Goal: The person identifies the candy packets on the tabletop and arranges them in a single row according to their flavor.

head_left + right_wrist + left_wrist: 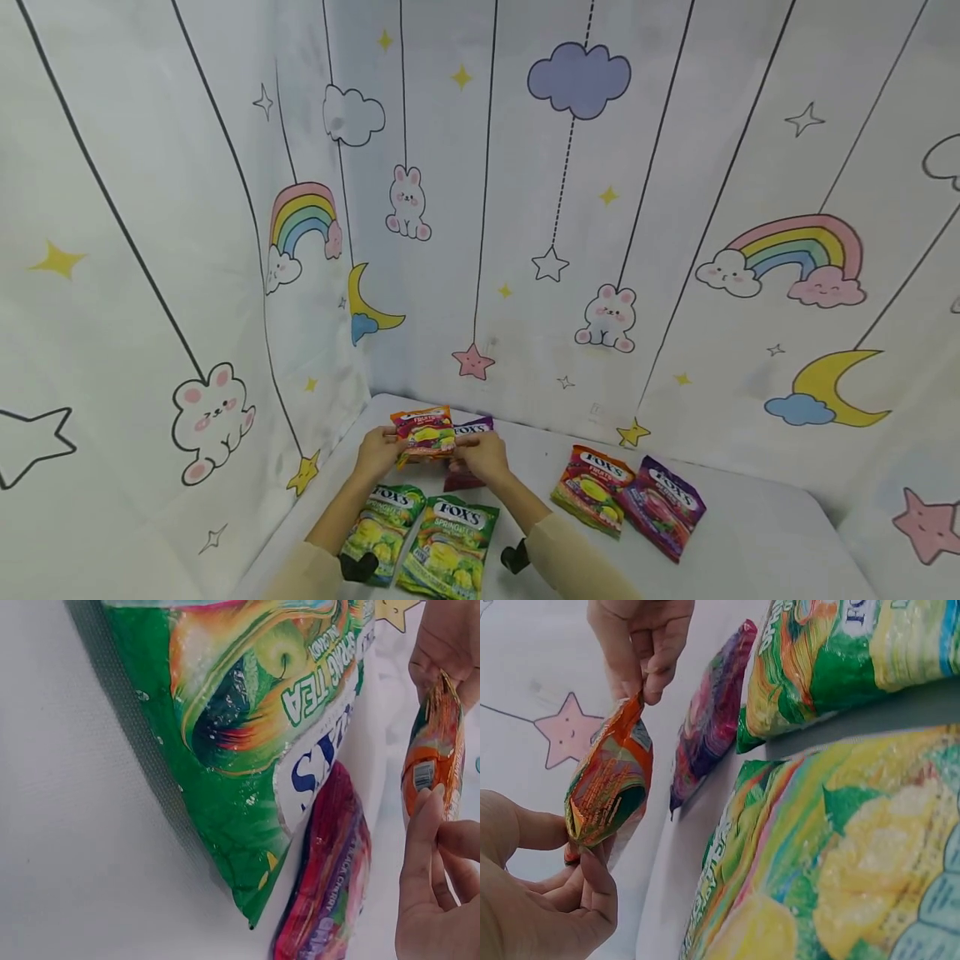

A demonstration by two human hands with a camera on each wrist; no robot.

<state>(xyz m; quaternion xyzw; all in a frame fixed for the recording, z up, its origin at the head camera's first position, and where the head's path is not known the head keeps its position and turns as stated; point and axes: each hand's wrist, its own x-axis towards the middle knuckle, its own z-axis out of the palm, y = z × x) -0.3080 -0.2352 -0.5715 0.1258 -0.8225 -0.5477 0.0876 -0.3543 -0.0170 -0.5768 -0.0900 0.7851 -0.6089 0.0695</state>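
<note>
I'm seeing the orange Fruits bag (pixel 424 435) hanging over the far-left part of the table (pixel 757 533), with both hands clamping it: left hand (pixel 378 454) pinching one edge, right hand (pixel 483 454) pinching the opposite edge. A purple bag (pixel 474 427) is sitting just beside, partly hidden by the right hand. Nearer the person, a left green bag (pixel 384 533) and right green bag (pixel 452 546) are lying side by side. Farther right, a second orange bag (pixel 591 493) and second purple bag (pixel 662 510) are touching.

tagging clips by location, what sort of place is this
Probably a small indoor tabletop set-up, perhaps a screened booth: white fabric-like walls printed with pastel cartoon rainbows meet in a corner behind a plain white table, where green plastic Fox's bags lie.
</note>
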